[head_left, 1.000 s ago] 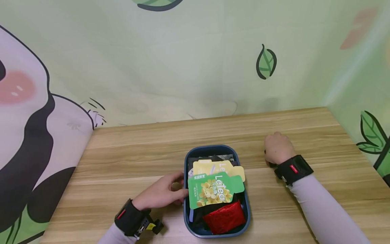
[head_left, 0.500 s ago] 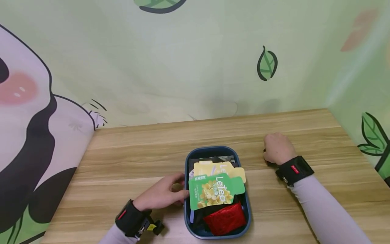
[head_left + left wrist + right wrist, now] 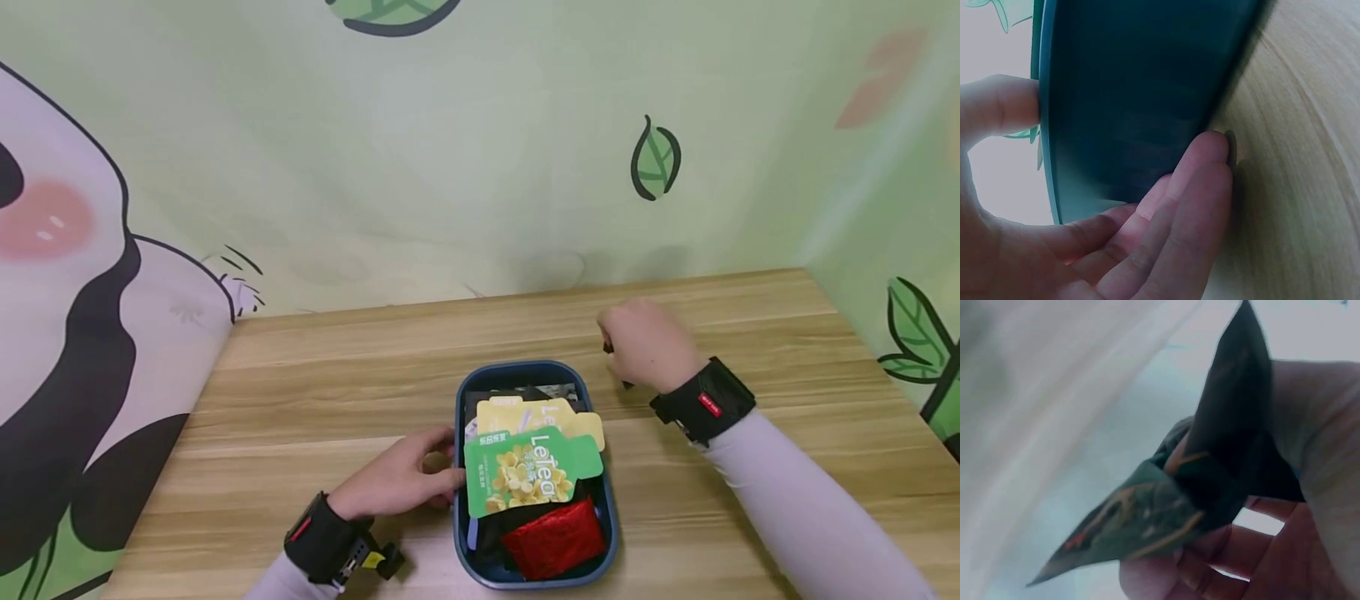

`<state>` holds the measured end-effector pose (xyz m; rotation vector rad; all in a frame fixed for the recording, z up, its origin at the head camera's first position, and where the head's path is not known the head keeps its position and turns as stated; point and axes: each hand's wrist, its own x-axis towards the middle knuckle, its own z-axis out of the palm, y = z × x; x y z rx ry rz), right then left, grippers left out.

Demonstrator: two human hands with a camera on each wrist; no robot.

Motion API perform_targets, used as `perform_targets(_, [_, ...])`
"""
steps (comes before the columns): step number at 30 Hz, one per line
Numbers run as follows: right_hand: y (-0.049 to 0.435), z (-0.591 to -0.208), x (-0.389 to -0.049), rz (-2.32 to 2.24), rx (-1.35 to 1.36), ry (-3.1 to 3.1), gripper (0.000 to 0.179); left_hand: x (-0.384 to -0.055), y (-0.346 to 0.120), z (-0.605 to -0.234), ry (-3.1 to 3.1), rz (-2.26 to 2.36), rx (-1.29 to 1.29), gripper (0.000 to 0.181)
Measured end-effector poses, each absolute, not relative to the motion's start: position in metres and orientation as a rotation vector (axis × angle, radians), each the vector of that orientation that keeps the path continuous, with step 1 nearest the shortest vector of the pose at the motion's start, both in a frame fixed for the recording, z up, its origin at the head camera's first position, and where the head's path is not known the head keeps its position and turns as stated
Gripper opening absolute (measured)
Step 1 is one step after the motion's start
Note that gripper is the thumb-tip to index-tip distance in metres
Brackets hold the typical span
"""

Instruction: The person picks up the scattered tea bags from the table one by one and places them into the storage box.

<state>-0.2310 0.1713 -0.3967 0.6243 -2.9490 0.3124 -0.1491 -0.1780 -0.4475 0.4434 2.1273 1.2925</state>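
A dark blue rectangular bin point(image 3: 611, 533) stands on the table. My left hand point(image 3: 401, 477) holds its left side, thumb at the rim and fingertips against the outer wall near the tabletop in the left wrist view. Inside lie a green flattened LeTea carton point(image 3: 517, 471), a yellow flattened carton point(image 3: 495, 412) partly under it, and a crinkled red foil wrapper point(image 3: 555, 537). Beyond the bin's far right corner, my right hand point(image 3: 652, 346) grips a crumpled dark green printed wrapper point(image 3: 1147, 512), mostly hidden by the hand in the head view.
Dark flat pieces point(image 3: 491, 400) line the bin beneath the cartons. The wood-grain table point(image 3: 337, 367) ends at a pale green wall cloth point(image 3: 450, 167) printed with leaves and a panda. Both wrists wear black straps point(image 3: 705, 400).
My right hand has moved left and slightly up in the head view, nearer the bin, with the wrapper in it. My left hand and the bin stay where they were.
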Motion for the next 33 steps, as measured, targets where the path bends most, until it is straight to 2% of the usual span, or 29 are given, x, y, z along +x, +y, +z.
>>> perform_targets(9, [0.113, -0.355, -0.208, 0.255, 1.141, -2.706, 0.019, -0.150, -0.178, -0.449, 2.135, 1.276, 0.451, 0.056])
perform_targets(18, [0.095, -0.349, -0.193, 0.182, 1.282, -2.648, 0.024, -0.150, -0.178, -0.449, 2.116, 1.289, 0.453, 0.054])
perform_targets(20, [0.098, -0.351, -0.192, 0.228, 1.306, -2.664, 0.035, -0.150, -0.178, -0.449, 2.112, 1.298, 0.457, 0.055])
perform_targets(24, [0.105, -0.352, -0.189, 0.334, 1.350, -2.729, 0.087, -0.150, -0.178, -0.448, 2.109, 1.305, 0.455, 0.056])
perform_targets(26, [0.108, -0.352, -0.188, 0.383, 1.346, -2.741, 0.102, -0.150, -0.178, -0.448, 2.113, 1.303, 0.449, 0.056])
perform_targets(28, [0.111, -0.353, -0.188, 0.402, 1.328, -2.749, 0.108, -0.150, -0.178, -0.448, 2.120, 1.299, 0.446, 0.057])
perform_targets(33, [0.119, -0.356, -0.189, 0.387, 1.286, -2.743, 0.112, -0.150, -0.179, -0.448, 2.127, 1.293, 0.439, 0.057])
